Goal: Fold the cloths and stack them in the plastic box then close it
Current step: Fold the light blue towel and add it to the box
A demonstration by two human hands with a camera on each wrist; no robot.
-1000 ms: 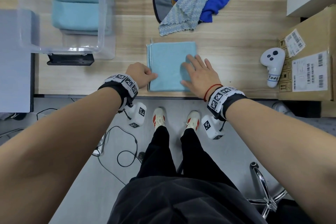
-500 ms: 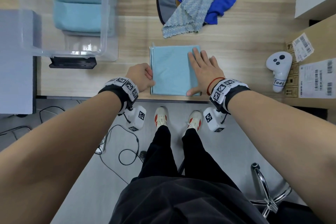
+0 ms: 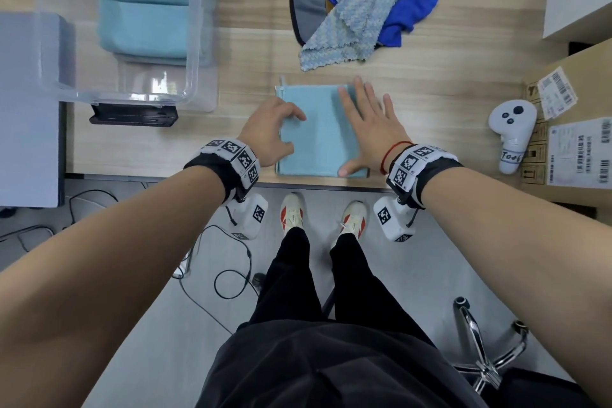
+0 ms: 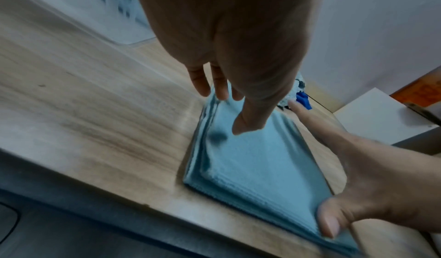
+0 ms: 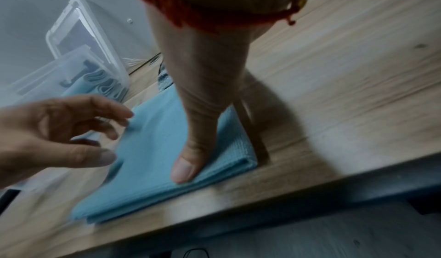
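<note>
Folded teal cloth (image 3: 323,132) lies at our table (image 3: 231,142) edge, plastic box (image 3: 195,43) at ten o'clock. Our right hand (image 3: 371,129) presses it flat, fingers straight; our left hand (image 3: 270,132) hovers, loosely curled, gripping nothing.

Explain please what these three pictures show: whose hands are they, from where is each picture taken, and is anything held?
A person works with bare hands. One camera sits on the head; one on each wrist, looking along the fingers. On the wooden table lies a folded light-blue cloth. The right hand lies flat on it; the left hand, fingers loose, is at its left edge. Nothing is gripped. The clear plastic box holds folded cloths; unfolded cloths wait behind.
</note>
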